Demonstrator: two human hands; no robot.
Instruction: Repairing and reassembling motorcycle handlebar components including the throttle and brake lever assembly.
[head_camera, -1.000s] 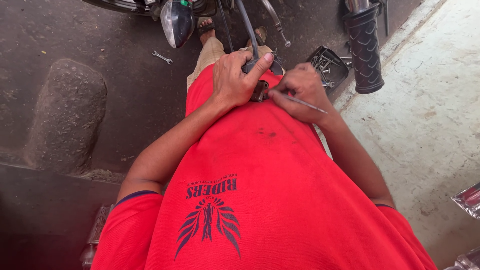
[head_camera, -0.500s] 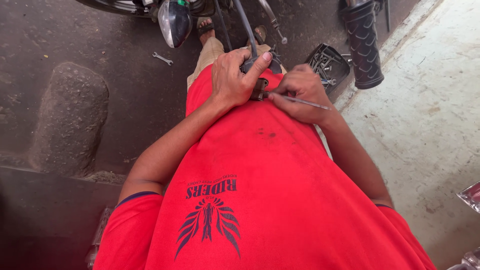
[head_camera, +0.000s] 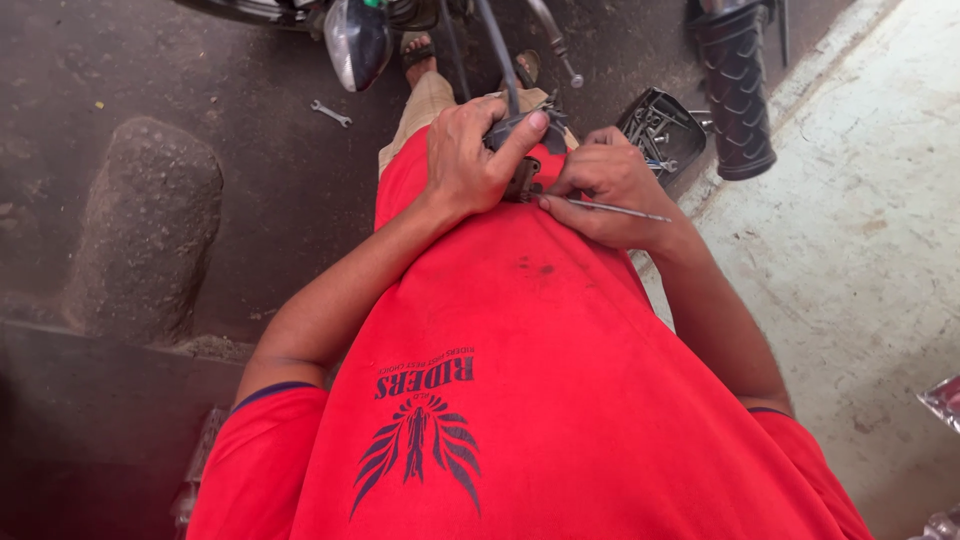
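While your left hand (head_camera: 468, 160) grips the dark metal part (head_camera: 520, 135) against your red shirt (head_camera: 520, 330), thumb laid over its top, your right hand (head_camera: 605, 185) pinches a thin metal tool (head_camera: 615, 209) and sets its tip at the part's lower edge. Both hands sit close together, almost touching, each closed on its own thing. A cable (head_camera: 497, 45) runs up from the part toward the motorcycle above. To judge by the grip, you are in the picking or prying stage, working something small at the part's underside; what exactly the tip meets is hidden by your fingers. Any further move calls for a firm left hold so the part cannot twist, and small, controlled pressure along the tool so the tip does not slip toward your thumb. A tray (head_camera: 660, 125) of small hardware lies near your right hand, beside the black grip (head_camera: 738, 85); a wrench (head_camera: 330, 112) lies on the floor to the left.
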